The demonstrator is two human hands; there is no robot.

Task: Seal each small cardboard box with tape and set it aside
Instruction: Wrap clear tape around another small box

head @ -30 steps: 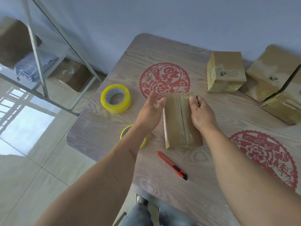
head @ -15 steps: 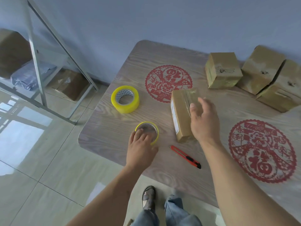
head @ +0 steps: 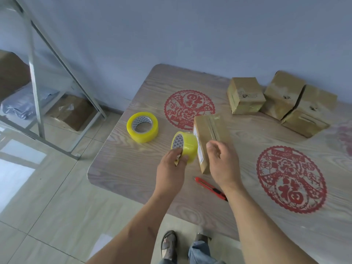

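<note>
Between our hands: box [head: 208, 139]. Left hand [head: 171, 173] grips tape roll [head: 184, 146]; right hand [head: 222, 164] loosely curled, holding nothing. Taping step starting; next we need free tape end.

Your left hand's fingers [head: 179, 156] pinch glossy yellow plastic tape [head: 185, 145]. Beside your right fingertips [head: 210, 144] sits a matt cardboard box [head: 207, 130], shiny-taped, on the smooth wood-grain table [head: 133, 168].

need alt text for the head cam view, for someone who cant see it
A person's left hand grips a yellow tape roll beside a small cardboard box on a wooden table; the right hand hovers by the box. A second roll, a red cutter and three boxes lie around.
</note>
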